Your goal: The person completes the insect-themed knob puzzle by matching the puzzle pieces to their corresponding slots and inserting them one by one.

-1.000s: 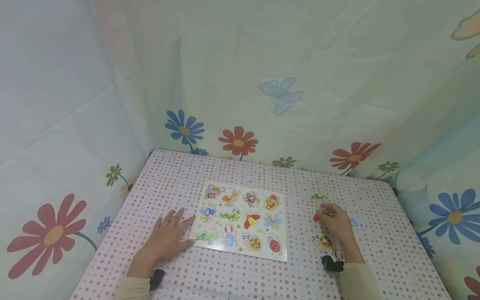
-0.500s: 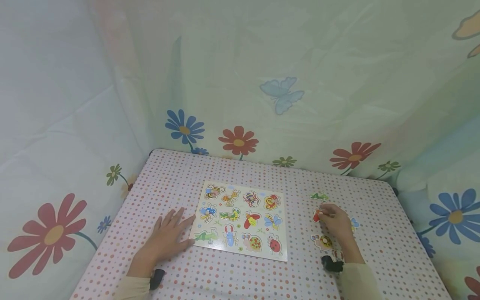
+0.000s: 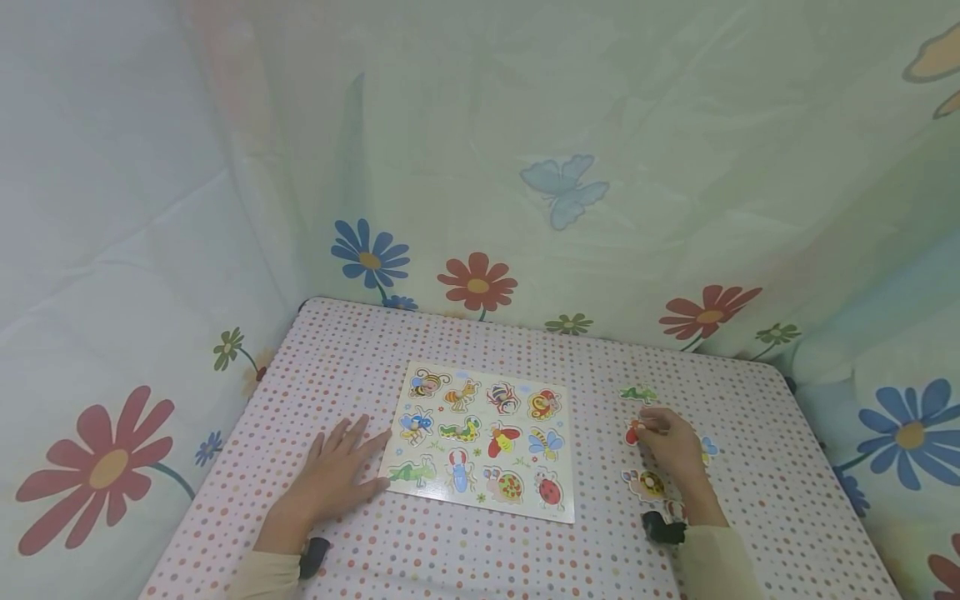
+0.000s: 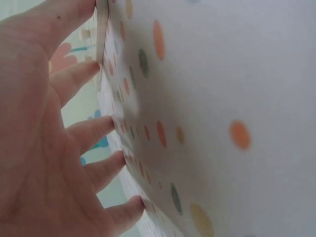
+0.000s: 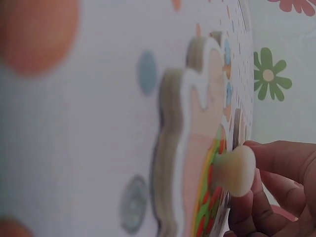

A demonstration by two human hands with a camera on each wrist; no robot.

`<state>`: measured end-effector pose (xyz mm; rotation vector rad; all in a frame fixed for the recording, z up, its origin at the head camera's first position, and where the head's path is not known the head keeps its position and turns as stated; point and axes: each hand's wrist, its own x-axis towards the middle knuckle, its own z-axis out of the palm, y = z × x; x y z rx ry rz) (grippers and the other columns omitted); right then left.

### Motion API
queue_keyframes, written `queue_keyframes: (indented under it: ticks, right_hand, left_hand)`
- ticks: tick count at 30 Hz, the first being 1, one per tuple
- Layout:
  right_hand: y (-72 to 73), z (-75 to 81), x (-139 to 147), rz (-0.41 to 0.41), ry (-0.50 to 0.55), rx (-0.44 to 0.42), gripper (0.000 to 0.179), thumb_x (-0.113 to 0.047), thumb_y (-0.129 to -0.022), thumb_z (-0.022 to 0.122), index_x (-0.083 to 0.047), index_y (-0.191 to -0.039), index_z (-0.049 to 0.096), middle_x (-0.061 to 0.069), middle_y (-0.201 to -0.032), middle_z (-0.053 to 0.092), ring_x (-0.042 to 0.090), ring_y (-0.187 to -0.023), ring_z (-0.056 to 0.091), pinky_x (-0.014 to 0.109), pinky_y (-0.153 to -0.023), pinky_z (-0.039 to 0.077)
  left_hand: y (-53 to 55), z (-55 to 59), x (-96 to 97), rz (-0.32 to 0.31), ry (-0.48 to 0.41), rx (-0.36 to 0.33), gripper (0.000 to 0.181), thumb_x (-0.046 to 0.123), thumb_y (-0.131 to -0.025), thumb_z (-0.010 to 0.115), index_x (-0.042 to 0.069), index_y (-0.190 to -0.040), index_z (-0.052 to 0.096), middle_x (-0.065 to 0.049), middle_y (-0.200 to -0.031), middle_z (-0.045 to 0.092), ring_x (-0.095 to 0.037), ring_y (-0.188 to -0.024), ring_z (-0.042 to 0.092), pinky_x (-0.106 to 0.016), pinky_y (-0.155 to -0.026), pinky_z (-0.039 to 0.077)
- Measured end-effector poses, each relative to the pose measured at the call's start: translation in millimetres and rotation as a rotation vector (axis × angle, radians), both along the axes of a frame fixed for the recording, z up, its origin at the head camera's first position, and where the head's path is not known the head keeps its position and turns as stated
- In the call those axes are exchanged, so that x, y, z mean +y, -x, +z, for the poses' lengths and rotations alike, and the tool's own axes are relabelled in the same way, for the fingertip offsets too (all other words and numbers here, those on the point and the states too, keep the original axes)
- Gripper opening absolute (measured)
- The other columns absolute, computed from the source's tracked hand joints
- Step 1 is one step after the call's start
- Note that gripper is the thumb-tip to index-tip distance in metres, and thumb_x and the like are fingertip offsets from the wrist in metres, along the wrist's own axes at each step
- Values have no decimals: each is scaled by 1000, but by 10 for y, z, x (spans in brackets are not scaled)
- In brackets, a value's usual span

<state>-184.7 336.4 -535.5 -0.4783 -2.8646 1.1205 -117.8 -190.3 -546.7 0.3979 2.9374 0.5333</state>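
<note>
My left hand (image 3: 333, 479) lies spread on the table beside the left edge of the insect puzzle board (image 3: 480, 512), index fingertip and thumb right at that edge. In the left wrist view its straight fingertips (image 4: 114, 123) press on the tablecloth. Out to the right, my right hand (image 3: 672, 442) pinches a red bug puzzle piece (image 3: 632, 432) with thumb and fingertips, partly covering it. A snail puzzle piece (image 3: 642, 483) lies just nearer to me than that hand; its pale knob (image 5: 237, 170) looms large in the right wrist view.
Beyond the right hand lies a green grasshopper piece (image 3: 637, 392). A blue-winged piece (image 3: 708, 450) shows past its right side, and another piece (image 3: 677, 508) is partly hidden at the wrist. The dotted tablecloth (image 3: 600, 358) meets a flowered curtain (image 3: 600, 275) behind.
</note>
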Motion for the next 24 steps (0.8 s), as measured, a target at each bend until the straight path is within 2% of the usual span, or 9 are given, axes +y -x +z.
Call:
queue_keyframes:
  ticks: [10,24]
  right_hand:
    - [-5,28,-36,-14,-10,1,40,-11,-97,64,1,-134,54,29,-125,59,45,-114,55,56,-91,50]
    - [-43,140,-149,70,-3,25,41,-14,-97,65,2,-133,55,28,-121,61,42,-106,60,40,-72,56]
  left_hand:
    - [-13,42,12,-3,-2,0,71,51,-92,65,26,-154,41,-15,-164,22,-44,-148,16,-70,-114,9]
    - [-20,41,10,-5,2,0,71,51,-92,65,26,-154,41,-15,-164,22,-44,-148,16,-70,-114,9]
